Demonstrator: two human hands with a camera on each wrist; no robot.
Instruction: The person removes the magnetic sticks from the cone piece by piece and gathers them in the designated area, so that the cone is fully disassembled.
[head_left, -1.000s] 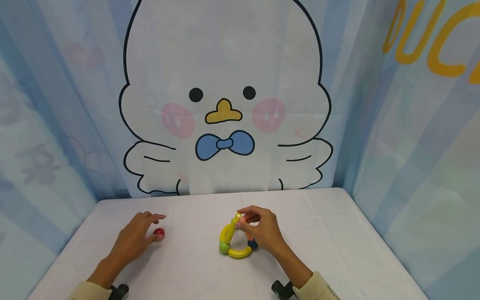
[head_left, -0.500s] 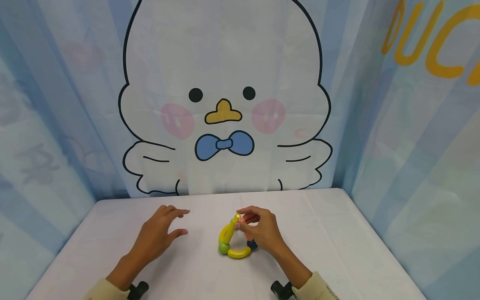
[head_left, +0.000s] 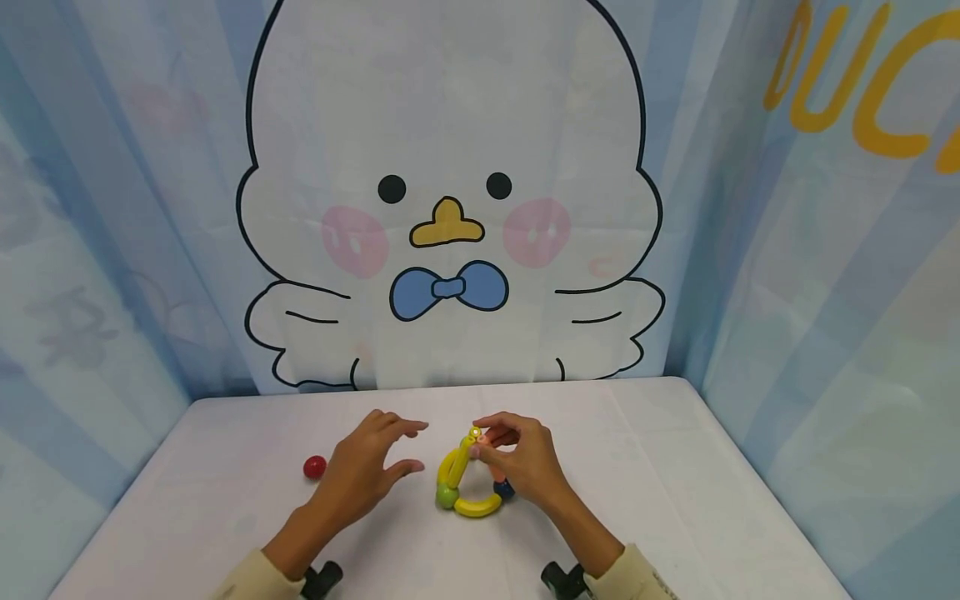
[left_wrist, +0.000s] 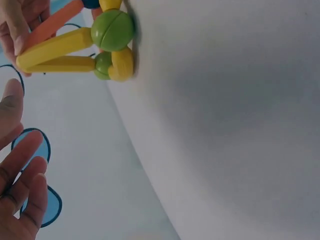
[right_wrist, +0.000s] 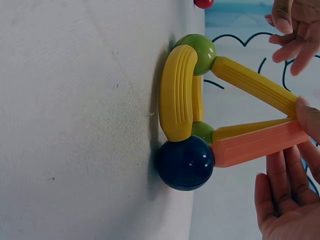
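Observation:
My right hand (head_left: pixel 527 460) pinches the top of a small frame of rods and balls, where two straight yellow rods (right_wrist: pixel 255 86) and an orange rod (right_wrist: pixel 260 145) come together. The frame stands on the table, its base made of curved yellow rods (right_wrist: pixel 177 95), two green balls (left_wrist: pixel 113 30) and a dark blue ball (right_wrist: pixel 185 165). Just left of the frame, my left hand (head_left: pixel 363 471) hovers with thumb and fingers apart, holding nothing. A red ball (head_left: pixel 314 467) lies on the table behind the left hand's wrist side, to its left.
A white cloth covers the table (head_left: pixel 675 500). Behind it hangs a curtain (head_left: pixel 450 350) printed with a cartoon bird, and more curtain closes in both sides. A dark wrist device (head_left: pixel 322 579) is strapped at each sleeve.
My left hand has let go of the red ball and moved right toward the frame. The ball stays at about the same spot. My right hand keeps its hold, nearly still.

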